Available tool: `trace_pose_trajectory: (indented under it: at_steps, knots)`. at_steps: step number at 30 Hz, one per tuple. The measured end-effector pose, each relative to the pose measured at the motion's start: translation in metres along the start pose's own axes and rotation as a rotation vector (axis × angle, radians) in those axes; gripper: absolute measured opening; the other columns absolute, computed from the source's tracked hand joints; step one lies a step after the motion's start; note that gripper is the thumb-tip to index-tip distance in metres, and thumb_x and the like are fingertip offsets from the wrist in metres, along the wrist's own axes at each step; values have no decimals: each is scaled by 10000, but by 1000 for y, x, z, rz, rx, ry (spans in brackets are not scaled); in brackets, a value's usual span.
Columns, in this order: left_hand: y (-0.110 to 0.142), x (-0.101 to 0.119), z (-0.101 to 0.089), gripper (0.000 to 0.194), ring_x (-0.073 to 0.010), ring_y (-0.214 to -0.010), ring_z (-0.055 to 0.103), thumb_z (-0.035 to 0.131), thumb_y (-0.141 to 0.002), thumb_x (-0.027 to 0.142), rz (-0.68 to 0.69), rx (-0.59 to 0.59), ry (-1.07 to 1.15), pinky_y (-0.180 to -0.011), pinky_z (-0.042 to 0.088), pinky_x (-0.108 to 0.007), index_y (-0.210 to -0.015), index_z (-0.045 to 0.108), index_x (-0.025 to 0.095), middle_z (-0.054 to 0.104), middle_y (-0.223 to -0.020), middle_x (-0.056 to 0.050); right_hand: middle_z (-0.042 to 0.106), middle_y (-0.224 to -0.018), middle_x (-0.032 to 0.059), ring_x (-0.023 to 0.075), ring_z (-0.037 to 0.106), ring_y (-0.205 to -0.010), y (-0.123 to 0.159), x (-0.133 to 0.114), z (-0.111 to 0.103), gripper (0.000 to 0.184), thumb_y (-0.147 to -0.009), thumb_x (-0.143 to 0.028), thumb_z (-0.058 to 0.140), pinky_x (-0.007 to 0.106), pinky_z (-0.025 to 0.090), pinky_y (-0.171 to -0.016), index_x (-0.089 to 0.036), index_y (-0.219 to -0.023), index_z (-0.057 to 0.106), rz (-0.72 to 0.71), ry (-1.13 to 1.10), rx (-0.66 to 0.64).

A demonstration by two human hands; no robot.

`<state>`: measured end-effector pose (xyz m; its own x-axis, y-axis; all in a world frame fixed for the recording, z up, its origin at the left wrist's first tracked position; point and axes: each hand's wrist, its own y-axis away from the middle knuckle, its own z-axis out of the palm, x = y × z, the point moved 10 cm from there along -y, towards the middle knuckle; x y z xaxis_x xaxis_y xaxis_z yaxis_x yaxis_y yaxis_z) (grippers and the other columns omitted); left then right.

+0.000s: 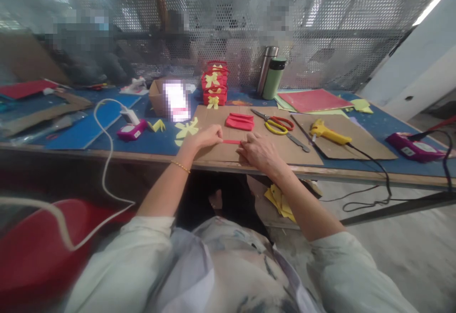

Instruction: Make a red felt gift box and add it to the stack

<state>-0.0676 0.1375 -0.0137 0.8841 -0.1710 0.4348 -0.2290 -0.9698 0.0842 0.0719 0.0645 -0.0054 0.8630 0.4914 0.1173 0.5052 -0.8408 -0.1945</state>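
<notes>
A narrow red strip (231,141) stretches between my two hands, just above or on a cardboard sheet (228,154). My left hand (208,136) pinches its left end. At the other end, the fingers of my right hand (258,150) are bent and closed on it. Behind the strip lies a folded red piece (240,121), with layered edges. Scissors (272,122) with red and yellow handles rest to the right, and a grey blade-like tool (298,143) lies beyond my right hand. Yellow bow-shaped cut-outs (185,130) are beside my left hand.
Stacked red boxes with yellow bows (214,85) stand at the back, near a green bottle (274,78) and a steel flask (266,68). A yellow glue gun (329,133) lies right on cardboard, its black cord hanging over the edge. A lit phone (176,100) leans left.
</notes>
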Motion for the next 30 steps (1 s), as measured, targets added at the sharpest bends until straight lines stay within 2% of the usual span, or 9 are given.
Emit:
trace_pose_trajectory:
  at_steps: [9, 14, 30]
  knots:
    - [6, 4, -2, 126, -182, -761, 614, 683, -842, 163, 31, 18, 33, -699, 420, -294, -756, 597, 195, 662, -767, -22, 673, -1103, 183, 279, 574, -1072, -1, -1, -1, 364, -1078, -357, 512, 338, 403, -830, -125, -1102, 790, -7, -4, 20]
    - [11, 3, -7, 83, -191, -812, 629, 627, -861, 165, 44, 78, 4, -719, 430, -302, -786, 619, 199, 696, -837, -34, 670, -1100, 187, 286, 580, -1095, 0, -1, 0, 374, -1088, -342, 483, 346, 412, -844, -123, -1109, 785, -17, -5, 27]
    - [17, -5, -11, 68, -196, -828, 617, 615, -847, 128, 12, 72, -12, -744, 433, -314, -822, 619, 191, 686, -867, -44, 660, -1100, 175, 279, 563, -1098, 0, 0, 3, 375, -1091, -356, 475, 343, 410, -884, -128, -1123, 771, -27, -3, 43]
